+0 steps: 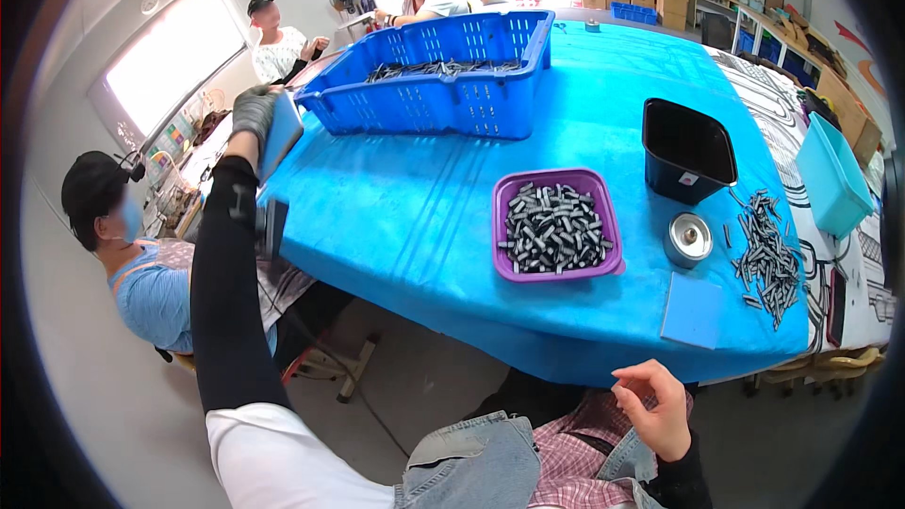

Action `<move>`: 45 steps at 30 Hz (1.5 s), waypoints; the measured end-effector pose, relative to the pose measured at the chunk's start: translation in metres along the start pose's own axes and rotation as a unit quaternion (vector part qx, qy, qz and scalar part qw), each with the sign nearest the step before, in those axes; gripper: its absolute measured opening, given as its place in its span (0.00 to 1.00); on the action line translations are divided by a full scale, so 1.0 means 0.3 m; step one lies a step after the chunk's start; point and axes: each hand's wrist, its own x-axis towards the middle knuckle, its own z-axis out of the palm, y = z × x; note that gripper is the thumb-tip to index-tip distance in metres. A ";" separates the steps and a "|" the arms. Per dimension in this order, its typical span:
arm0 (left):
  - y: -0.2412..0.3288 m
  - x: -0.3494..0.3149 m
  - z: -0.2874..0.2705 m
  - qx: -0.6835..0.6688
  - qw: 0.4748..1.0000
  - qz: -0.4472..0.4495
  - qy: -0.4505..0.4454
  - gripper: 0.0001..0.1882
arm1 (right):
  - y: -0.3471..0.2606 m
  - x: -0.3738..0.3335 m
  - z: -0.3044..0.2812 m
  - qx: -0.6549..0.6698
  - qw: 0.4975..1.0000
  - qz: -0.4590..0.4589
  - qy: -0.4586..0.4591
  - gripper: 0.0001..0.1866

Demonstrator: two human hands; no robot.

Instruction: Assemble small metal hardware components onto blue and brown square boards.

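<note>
My left arm stretches far out to the left of the table. My left hand (253,113), in a grey glove, is closed on the edge of a flat blue-grey panel (281,137), just left of a big blue crate (415,106). The crate holds many thin dark pieces. My right hand (657,407) is bare and hovers over my lap by the table's front edge, fingers loosely bent, thumb apart, nothing in it. Nearest to it on the table lies a flat blue square pad (693,311). A purple tub (498,226) full of short black and silver pieces stands mid-table.
A black bin (688,155) stands at the right, with a round metal canister (689,240) before it and a loose pile of small pieces (768,259) beside it. A turquoise bin (834,179) is farther right. One person (146,273) sits close on the left; two others are behind the crate.
</note>
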 end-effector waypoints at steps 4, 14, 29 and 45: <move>0.081 -0.023 0.179 -0.119 0.992 -0.048 0.007 0.15 | -0.005 0.070 0.016 -0.031 0.999 -0.004 0.017 0.08; 0.044 -0.061 0.228 0.039 0.999 0.007 -0.030 0.14 | -0.047 0.132 0.088 -0.070 0.993 -0.050 -0.077 0.09; 0.055 -0.012 0.198 0.094 0.992 0.071 -0.049 0.12 | -0.073 0.140 0.142 -0.096 0.986 -0.098 -0.098 0.08; 0.046 -0.661 0.586 -0.150 0.903 -0.040 -0.400 0.13 | -0.137 0.242 0.374 -0.121 0.928 -0.316 -0.154 0.09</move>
